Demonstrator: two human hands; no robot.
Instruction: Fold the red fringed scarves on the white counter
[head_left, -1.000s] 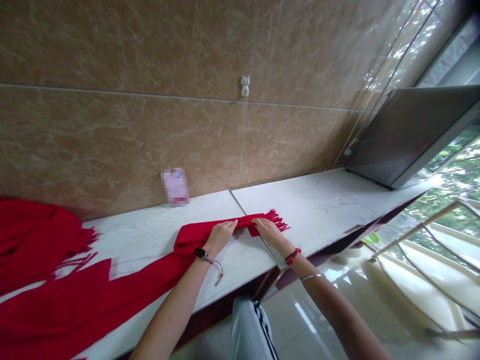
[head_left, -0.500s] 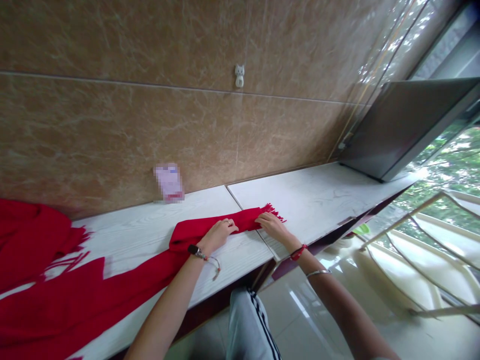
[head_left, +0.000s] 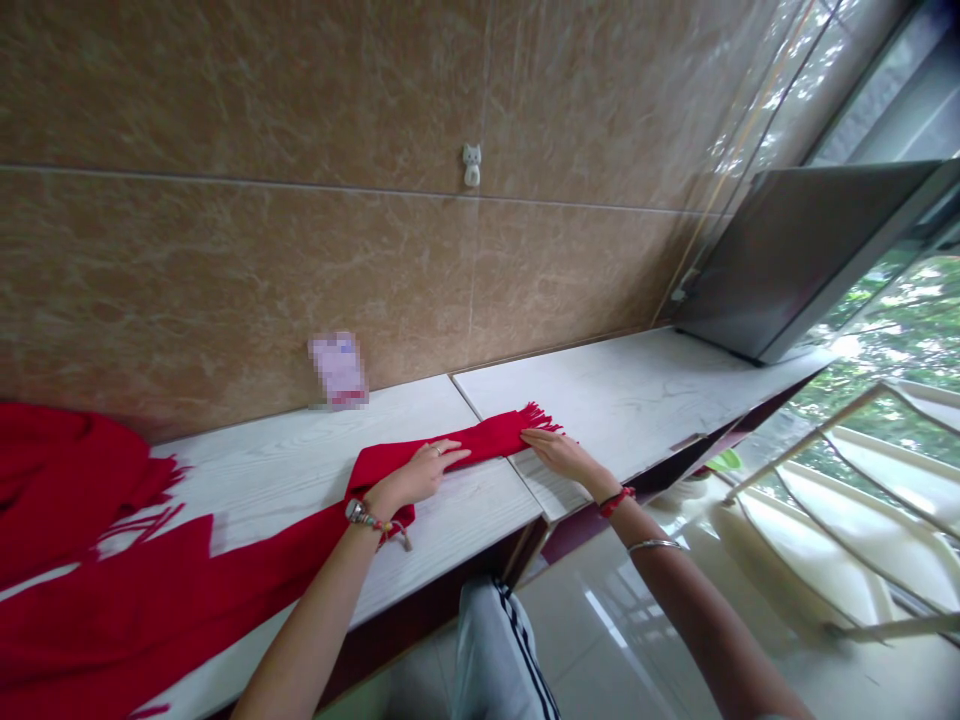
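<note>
A red fringed scarf (head_left: 489,436) lies along a white wood-grain tabletop (head_left: 592,400), its right end narrow and folded, with tassels pointing right. My left hand (head_left: 414,474) rests on the folded part with fingers stretched out over the cloth. At the tasselled end, my right hand (head_left: 564,456) touches the scarf's near edge, its fingers extended and held together. From the fold the red cloth runs wider toward the lower left. Another heap of red fringed cloth (head_left: 71,480) sits at the far left; I cannot tell whether it joins the scarf.
A pixelated pinkish packet (head_left: 341,370) leans on the brown tiled wall (head_left: 247,260). A white cat-shaped piece (head_left: 472,165) is fixed higher up. A dark grey box-like appliance (head_left: 810,250) stands at the right end. Cream chairs (head_left: 825,530) are to the right on the floor.
My left hand has slid left along the scarf and flattened, its fingers now stretched. My right hand has shifted slightly right and straightened its fingers by the tassels.
</note>
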